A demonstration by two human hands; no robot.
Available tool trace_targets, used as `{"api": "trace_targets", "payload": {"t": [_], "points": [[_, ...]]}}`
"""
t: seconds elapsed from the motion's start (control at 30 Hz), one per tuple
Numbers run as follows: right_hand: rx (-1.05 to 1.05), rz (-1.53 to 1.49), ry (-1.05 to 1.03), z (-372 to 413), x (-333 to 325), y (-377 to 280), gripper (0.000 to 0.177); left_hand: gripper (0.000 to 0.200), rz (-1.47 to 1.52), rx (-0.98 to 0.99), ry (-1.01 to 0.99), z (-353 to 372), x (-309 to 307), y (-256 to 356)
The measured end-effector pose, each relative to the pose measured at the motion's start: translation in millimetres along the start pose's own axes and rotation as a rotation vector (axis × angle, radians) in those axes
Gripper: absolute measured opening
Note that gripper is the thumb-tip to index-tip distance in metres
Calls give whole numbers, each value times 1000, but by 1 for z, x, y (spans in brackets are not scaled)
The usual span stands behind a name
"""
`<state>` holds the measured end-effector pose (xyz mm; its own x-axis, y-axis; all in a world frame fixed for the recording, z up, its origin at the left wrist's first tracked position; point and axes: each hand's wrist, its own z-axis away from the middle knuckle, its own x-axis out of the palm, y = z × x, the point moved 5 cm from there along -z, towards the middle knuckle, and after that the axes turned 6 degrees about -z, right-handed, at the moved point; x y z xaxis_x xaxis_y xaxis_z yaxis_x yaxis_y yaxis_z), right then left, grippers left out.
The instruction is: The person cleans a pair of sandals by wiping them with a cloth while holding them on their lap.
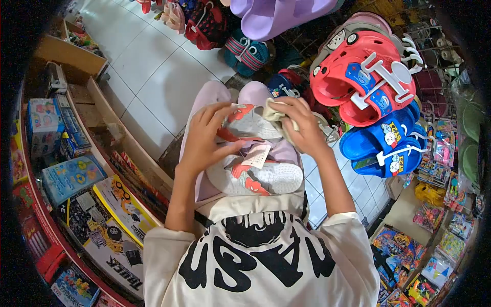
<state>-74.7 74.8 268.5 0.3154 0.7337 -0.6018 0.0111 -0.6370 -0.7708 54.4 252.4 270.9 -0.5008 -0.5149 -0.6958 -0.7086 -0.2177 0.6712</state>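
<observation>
Pale, glossy square tiles (148, 66) with dark grout lines make up the floor, running ahead of the hands and showing again just right of them. Light glares softly off the tiles ahead. To the left of the hands a long wooden shelf unit (135, 148) curves past, its compartments divided by boards, with a red front edge (38, 194) on the outer side. On the far right, a dark wire grid rack (429, 46) stands upright, and below it a pale ledge (394, 215) borders the tiles. The picture's outer rim falls into black.
</observation>
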Motion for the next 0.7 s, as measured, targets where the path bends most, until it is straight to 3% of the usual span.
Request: {"api": "trace_targets", "payload": {"t": [0.03,0.1,0.2,0.4,0.53,0.67,0.7], "points": [[-35,38,-17,-2,9,-5,45,66,-50,-18,-70,-4,8,-6],[-63,189,-185,2,43,-15,42,69,-127,0,-118,-5,28,-20],[-29,330,-163,20,58,-12,42,72,-202,26,-127,0,38,-23],[135,312,-311,32,18,-2,40,74,-176,-14,-132,1,42,-20],[195,356,-283,29,-4,-12,37,77,-85,-84,-27,4,39,-26],[-21,280,-205,2,7,-38,41,67,-183,-37,-68,5,36,-17],[-35,346,-270,8,29,-25,36,63,-217,-23,-77,5,37,-17]]}}
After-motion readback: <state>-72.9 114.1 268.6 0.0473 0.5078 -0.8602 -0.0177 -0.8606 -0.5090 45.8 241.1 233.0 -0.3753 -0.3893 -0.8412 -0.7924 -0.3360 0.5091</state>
